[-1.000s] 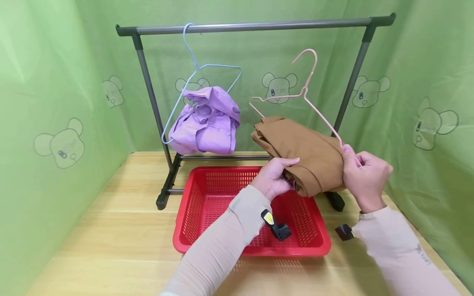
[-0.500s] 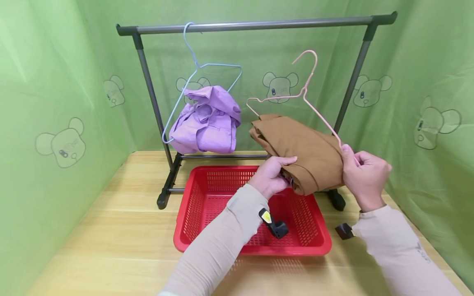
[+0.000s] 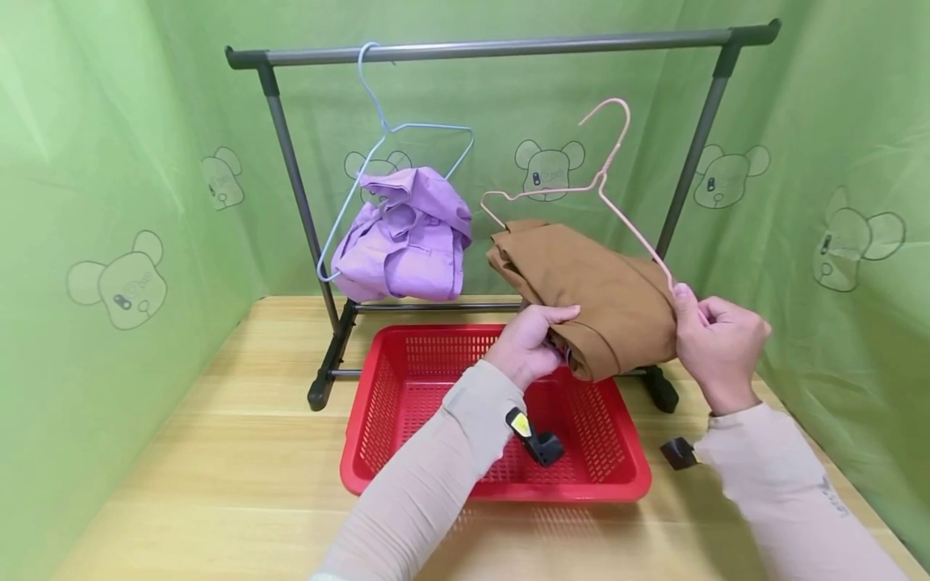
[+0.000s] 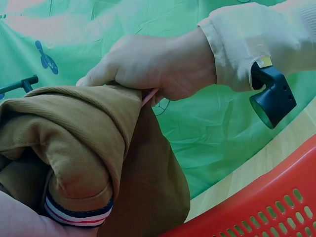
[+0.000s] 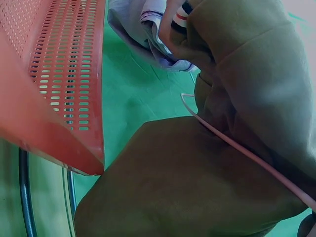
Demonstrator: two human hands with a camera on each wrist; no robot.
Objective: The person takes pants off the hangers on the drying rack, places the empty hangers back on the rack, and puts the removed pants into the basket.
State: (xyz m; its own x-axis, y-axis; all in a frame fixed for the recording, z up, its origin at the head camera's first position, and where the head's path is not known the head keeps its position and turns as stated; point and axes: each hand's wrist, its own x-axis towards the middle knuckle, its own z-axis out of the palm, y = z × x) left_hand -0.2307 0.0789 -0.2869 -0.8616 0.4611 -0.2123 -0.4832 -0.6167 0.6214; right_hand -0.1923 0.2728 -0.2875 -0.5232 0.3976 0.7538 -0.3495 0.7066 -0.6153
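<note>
A folded brown garment [image 3: 599, 294], perhaps trousers, lies over the lower bar of a pink wire hanger [image 3: 605, 171], above the basket's right part. My right hand [image 3: 719, 347] grips the hanger's right corner, thumb against the wire and cloth. At the garment's near left edge, my left hand [image 3: 526, 345] holds the cloth, thumb on top and fingers hidden beneath. A striped navy, white and red band [image 4: 79, 215] shows inside the fold in the left wrist view. The brown cloth hangs down on both sides of the pink bar in the right wrist view.
A red perforated basket [image 3: 538, 491] stands on the wooden table [image 3: 203, 484] below my hands. Behind it rises a dark metal rack [image 3: 508, 48]. A blue hanger [image 3: 385, 129] with a purple garment [image 3: 407, 242] hangs on the rack's left. Green curtains [image 3: 109, 161] surround the table.
The brown garment's left end and my left hand have shifted slightly left and up. The pink hanger's hook has tipped a little to the right. Both hands keep their hold.
</note>
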